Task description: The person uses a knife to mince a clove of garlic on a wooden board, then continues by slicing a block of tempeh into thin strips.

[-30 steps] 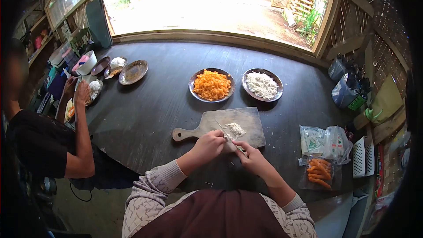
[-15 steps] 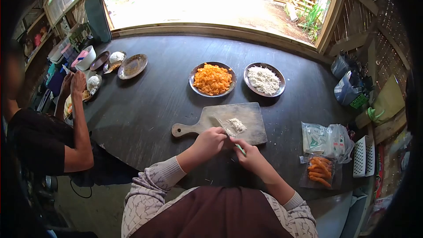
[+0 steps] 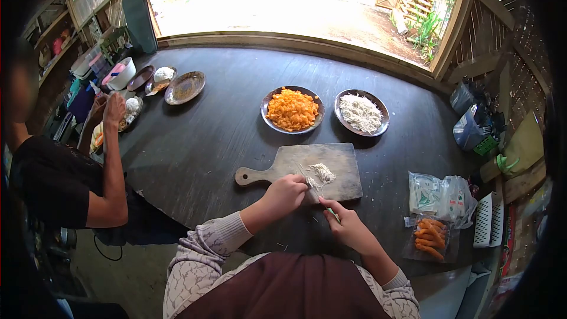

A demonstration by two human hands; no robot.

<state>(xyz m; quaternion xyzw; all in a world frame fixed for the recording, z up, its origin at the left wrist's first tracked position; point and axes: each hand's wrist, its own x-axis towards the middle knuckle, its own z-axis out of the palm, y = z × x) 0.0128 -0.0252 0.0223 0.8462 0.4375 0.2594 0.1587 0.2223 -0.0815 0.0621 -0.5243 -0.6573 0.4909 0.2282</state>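
White shreds (image 3: 323, 172) lay on the cutting board (image 3: 345, 156); right fingers (image 3: 338, 206) were clamped on the knife (image 3: 331, 214), left fingers' (image 3: 297, 184) grip could not be told. Beyond stood orange-heaped plate (image 3: 271, 125), white-heaped plate (image 3: 362, 133); right, bagged orange sticks (image 3: 430, 239).

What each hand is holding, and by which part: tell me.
The right hand holds a knife by its green handle. The left hand is curled at the edge of the cutting board; what, if anything, it grips cannot be told.
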